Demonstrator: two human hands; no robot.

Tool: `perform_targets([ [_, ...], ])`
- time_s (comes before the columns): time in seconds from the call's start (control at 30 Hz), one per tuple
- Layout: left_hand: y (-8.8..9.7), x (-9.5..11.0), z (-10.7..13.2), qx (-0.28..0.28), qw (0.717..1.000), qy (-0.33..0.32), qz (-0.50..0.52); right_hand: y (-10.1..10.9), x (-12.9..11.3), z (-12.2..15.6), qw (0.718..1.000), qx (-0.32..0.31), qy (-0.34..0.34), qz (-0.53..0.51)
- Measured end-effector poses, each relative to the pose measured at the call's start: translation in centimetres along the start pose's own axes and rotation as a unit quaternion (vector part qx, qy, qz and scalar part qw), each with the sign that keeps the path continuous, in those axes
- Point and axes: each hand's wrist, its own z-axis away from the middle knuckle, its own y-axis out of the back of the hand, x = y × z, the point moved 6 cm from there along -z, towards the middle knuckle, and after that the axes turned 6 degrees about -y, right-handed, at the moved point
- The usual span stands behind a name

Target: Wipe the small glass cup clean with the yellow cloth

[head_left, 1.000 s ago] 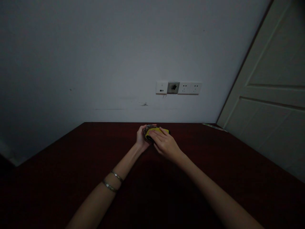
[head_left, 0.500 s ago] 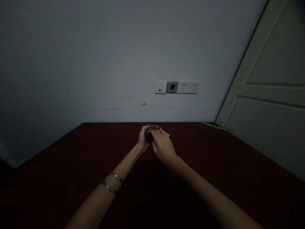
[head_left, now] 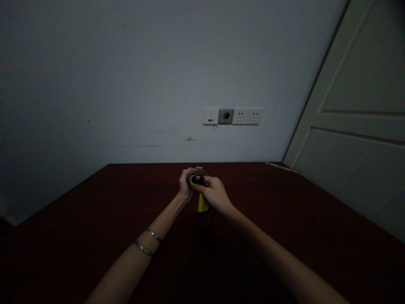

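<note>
Above the dark red table, my left hand is wrapped round the outer left side of a ring-shaped, dark, shiny coil. The coil's exact kind is too small and dim to make out. A yellow strip runs along the inside of the ring and hangs below it, towards me. My right hand is at the ring's right side, its thumb and fingers pinched on a dark piece at the opening. The right fingertips are partly hidden in shadow.
The dark red tabletop meets a pale wall at its far edge. A row of wall sockets sits above the table. To the right stands a panelled door, with a thin strip lying near the back right corner.
The yellow strip pointed right beneath my right hand and now hangs down towards me. My right fingers have shifted to pinch at the ring's opening. My left hand keeps its hold.
</note>
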Motion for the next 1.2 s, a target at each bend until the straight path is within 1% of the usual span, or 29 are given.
perform_targets([
  [0.07,0.5,-0.1,-0.2,0.006,1.0,0.001,0.0,0.1,0.6,-0.4,0.992,-0.042,-0.074,-0.089],
  [0.1,0.8,0.0,-0.3,0.011,1.0,-0.001,0.001,0.3,0.7,-0.5,0.988,-0.058,-0.092,-0.113],
  [0.17,1.3,0.2,-0.5,0.02,1.0,-0.006,0.002,1.1,0.4,-0.7,0.985,-0.068,-0.095,-0.13],
  [0.2,1.5,0.2,-0.5,0.022,1.0,-0.006,-0.001,1.7,0.2,-0.8,0.985,-0.06,-0.087,-0.137],
  [0.27,1.7,0.3,-0.4,0.017,1.0,-0.005,-0.01,3.2,-0.3,-0.9,0.991,-0.014,-0.049,-0.127],
  [0.33,1.5,0.3,-0.3,0.007,1.0,0.004,-0.008,4.2,-0.6,-1.0,0.996,0.034,-0.004,-0.084],
  [0.37,1.3,0.3,-0.2,0.004,1.0,0.006,0.001,4.4,-0.7,-0.9,0.997,0.047,0.014,-0.057],
  [0.43,0.7,0.4,0.0,-0.002,1.0,0.006,0.021,4.0,-0.8,-0.8,0.998,0.054,0.043,-0.001],
  [0.53,-0.7,0.5,0.3,-0.033,0.999,0.002,0.037,2.8,-1.1,-0.3,0.99,0.064,0.093,0.079],
  [0.6,-1.5,0.6,0.4,-0.047,0.998,-0.013,0.035,2.1,-1.2,-0.1,0.986,0.075,0.109,0.106],
  [0.63,-1.7,0.7,0.4,-0.048,0.998,-0.024,0.029,1.8,-1.2,0.0,0.986,0.077,0.108,0.1],
  [0.67,-1.7,0.8,0.4,-0.045,0.998,-0.036,0.018,1.6,-1.0,-0.1,0.99,0.074,0.093,0.074],
  [0.73,-1.7,0.8,0.3,-0.039,0.997,-0.058,-0.01,1.3,-0.3,-0.5,0.997,0.059,0.042,-0.013],
  [0.8,-1.5,0.7,0.2,-0.035,0.996,-0.075,-0.039,0.9,0.5,-0.9,0.995,0.038,-0.015,-0.096],
  [0.93,-0.8,0.3,0.0,-0.04,0.992,-0.087,-0.079,0.2,1.4,-1.3,0.981,-0.002,-0.075,-0.181],
  [1.03,-0.3,0.0,-0.1,-0.049,0.991,-0.086,-0.092,0.1,2.0,-1.3,0.963,-0.029,-0.119,-0.24],
  [1.2,-0.3,0.3,-0.4,-0.064,0.991,-0.082,-0.082,0.5,2.4,-1.0,0.936,-0.061,-0.168,-0.303],
])
